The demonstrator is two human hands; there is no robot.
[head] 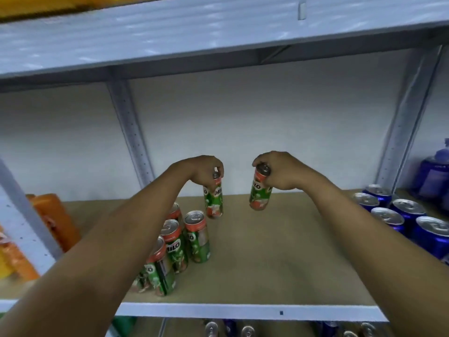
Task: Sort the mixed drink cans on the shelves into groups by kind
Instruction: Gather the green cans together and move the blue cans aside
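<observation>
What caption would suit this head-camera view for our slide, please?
Each hand, left hand and right hand, holds a green Milo can above the tan shelf board.

Each hand, left and right, holds a green Milo can above the shelf.

Both bare arms reached forward and a bit inward, wrists bent down. The left hand had its fingers curled round the top of a green can. The right hand gripped the top of another green can, which hung tilted.
</observation>
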